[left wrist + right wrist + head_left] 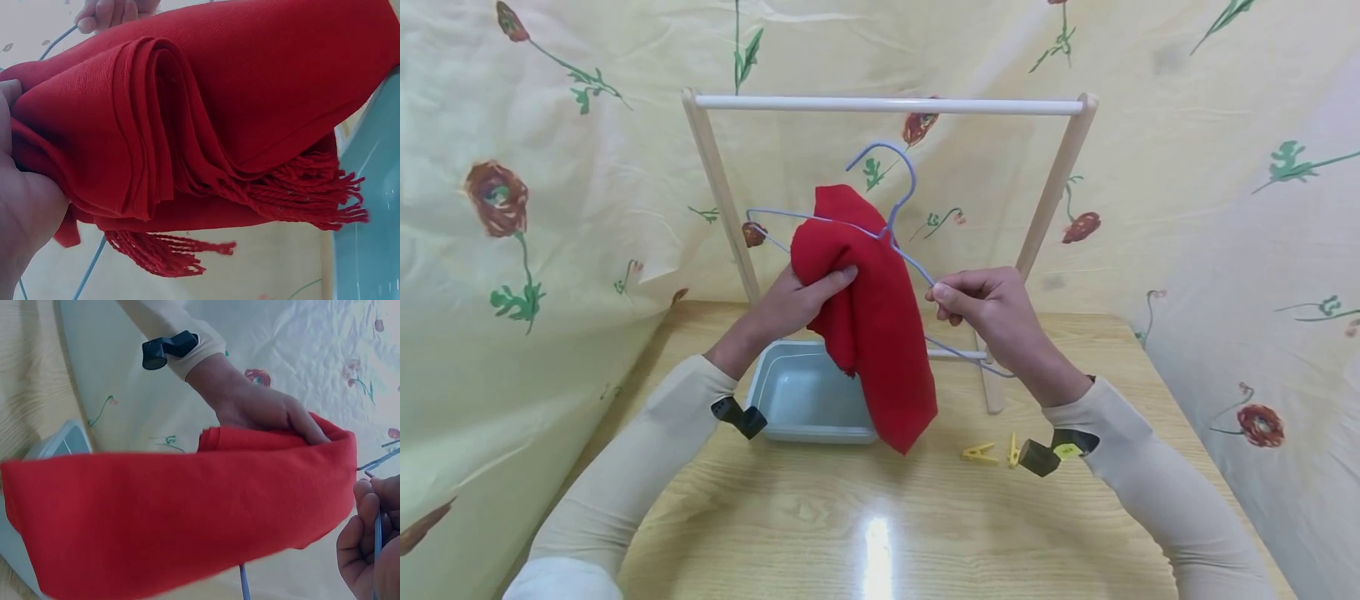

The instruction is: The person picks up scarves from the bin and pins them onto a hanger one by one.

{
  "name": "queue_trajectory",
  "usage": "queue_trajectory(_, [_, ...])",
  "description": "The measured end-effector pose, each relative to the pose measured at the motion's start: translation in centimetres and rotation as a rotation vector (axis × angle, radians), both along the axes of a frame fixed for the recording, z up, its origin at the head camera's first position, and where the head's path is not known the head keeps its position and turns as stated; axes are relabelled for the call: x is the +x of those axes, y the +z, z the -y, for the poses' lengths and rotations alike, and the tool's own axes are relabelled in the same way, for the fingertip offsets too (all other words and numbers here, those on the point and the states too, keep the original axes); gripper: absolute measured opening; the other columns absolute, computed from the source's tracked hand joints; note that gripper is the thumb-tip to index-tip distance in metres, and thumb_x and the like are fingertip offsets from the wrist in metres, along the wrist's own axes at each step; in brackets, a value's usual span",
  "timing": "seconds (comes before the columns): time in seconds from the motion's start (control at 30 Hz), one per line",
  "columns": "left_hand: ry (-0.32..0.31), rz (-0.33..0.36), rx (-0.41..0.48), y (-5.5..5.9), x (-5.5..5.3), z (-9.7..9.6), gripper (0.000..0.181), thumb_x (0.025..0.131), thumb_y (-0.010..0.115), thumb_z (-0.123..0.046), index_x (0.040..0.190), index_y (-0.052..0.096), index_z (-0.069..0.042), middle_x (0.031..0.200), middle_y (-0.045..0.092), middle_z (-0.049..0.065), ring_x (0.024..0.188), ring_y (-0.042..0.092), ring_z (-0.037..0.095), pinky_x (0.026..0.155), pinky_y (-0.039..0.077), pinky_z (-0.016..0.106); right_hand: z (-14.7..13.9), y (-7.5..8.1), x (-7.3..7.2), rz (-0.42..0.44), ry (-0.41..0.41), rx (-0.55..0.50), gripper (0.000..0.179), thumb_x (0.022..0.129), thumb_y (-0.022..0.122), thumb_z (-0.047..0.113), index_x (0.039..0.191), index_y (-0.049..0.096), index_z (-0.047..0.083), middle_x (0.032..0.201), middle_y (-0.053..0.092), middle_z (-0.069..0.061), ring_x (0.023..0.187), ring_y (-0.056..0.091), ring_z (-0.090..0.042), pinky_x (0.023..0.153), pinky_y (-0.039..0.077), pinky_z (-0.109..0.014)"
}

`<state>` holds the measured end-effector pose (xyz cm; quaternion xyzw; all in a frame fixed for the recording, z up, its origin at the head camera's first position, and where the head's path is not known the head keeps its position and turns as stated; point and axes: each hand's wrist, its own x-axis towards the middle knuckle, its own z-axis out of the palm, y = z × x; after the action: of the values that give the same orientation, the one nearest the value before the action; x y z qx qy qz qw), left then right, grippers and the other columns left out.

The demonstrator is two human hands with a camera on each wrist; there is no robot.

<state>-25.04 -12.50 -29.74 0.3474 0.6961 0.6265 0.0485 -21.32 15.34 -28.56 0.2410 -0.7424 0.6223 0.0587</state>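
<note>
A folded red scarf [887, 333] with fringed ends [300, 194] hangs over a blue wire hanger [913, 179]. My left hand [797, 304] grips the scarf near its upper fold, thumb lying across the front. With thumb and curled fingers, my right hand [988, 308] pinches the hanger's sloping shoulder wire, to the right of the hook. The hook points up, below the level of the rack's rail. In the right wrist view the left hand [269, 412] is behind the scarf's fold. Part of the hanger's lower wire is hidden by the cloth.
A rack with a white rail [887, 105] and wooden posts [1052, 187] stands at the back. Beneath the scarf, a light blue basin [812, 434] sits on the wooden table [775, 517]. Two yellow clothespins [979, 452] lie to the right. Flowered cloth [625, 167] surrounds the table.
</note>
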Motion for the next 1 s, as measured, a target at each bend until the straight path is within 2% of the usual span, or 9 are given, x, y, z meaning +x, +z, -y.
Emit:
queue_trajectory(0.27, [0.022,0.033,-0.022,0.0,-0.3,-0.3,0.049,0.096,0.065,-0.011,0.14,0.043,-0.009,0.135,0.057,0.012,0.12,0.059,0.032,0.089,0.059,0.043,-0.1,-0.1,0.3,-0.004,0.021,-0.013,0.018,0.097,0.064,-0.003,0.098,0.068,-0.021,0.069,0.066,0.001,0.065,0.059,-0.013,0.062,0.054,-0.022])
queue_trajectory(0.43, [0.033,0.091,-0.06,0.0,-0.6,-0.4,0.051,0.096,0.066,-0.013,0.142,0.043,-0.012,0.135,0.057,0.01,0.121,0.058,0.031,0.089,0.058,0.044,-0.1,-0.1,0.5,-0.035,0.037,-0.007,0.014,0.095,0.065,-0.005,0.09,0.077,-0.003,0.069,0.067,-0.002,0.063,0.058,-0.013,0.061,0.052,-0.023])
queue_trajectory(0.5, [0.037,0.103,-0.058,0.0,-0.7,-0.5,0.052,0.096,0.066,-0.013,0.142,0.042,-0.012,0.136,0.056,0.01,0.122,0.058,0.031,0.089,0.058,0.044,0.0,-0.1,0.7,-0.043,0.052,0.005,0.014,0.094,0.065,-0.006,0.09,0.078,-0.003,0.07,0.067,-0.006,0.063,0.058,-0.014,0.061,0.052,-0.023])
queue_trajectory(0.67, [0.055,0.07,-0.029,0.2,-1.0,-0.5,0.05,0.098,0.063,-0.011,0.142,0.041,-0.009,0.135,0.055,0.012,0.122,0.056,0.03,0.09,0.057,0.044,0.2,0.0,1.2,-0.058,0.079,0.044,0.012,0.095,0.064,-0.007,0.097,0.072,-0.015,0.073,0.067,-0.008,0.065,0.06,-0.02,0.063,0.054,-0.025])
queue_trajectory(0.83, [0.104,0.047,-0.016,0.5,-1.7,-0.4,0.045,0.099,0.064,-0.013,0.139,0.044,-0.009,0.132,0.057,0.011,0.119,0.058,0.029,0.09,0.057,0.041,0.3,0.0,1.3,-0.054,0.103,0.024,0.012,0.095,0.062,-0.008,0.096,0.071,-0.016,0.071,0.066,-0.004,0.064,0.059,-0.021,0.062,0.053,-0.025])
queue_trajectory(0.9, [0.123,0.053,-0.007,0.5,-1.9,-0.3,0.046,0.098,0.065,-0.012,0.14,0.045,-0.011,0.132,0.057,0.01,0.119,0.058,0.028,0.09,0.057,0.04,0.3,-0.1,1.3,-0.051,0.113,0.004,0.012,0.094,0.062,-0.009,0.094,0.073,-0.013,0.07,0.065,-0.004,0.063,0.058,-0.018,0.061,0.053,-0.024])
queue_trajectory(1.0, [0.156,0.055,-0.006,0.4,-2.1,0.0,0.05,0.097,0.068,-0.01,0.142,0.046,-0.011,0.134,0.057,0.011,0.121,0.058,0.029,0.091,0.057,0.041,0.2,-0.2,1.2,-0.041,0.113,-0.021,0.019,0.094,0.062,-0.009,0.089,0.078,-0.001,0.069,0.065,-0.001,0.062,0.057,-0.015,0.061,0.051,-0.023])
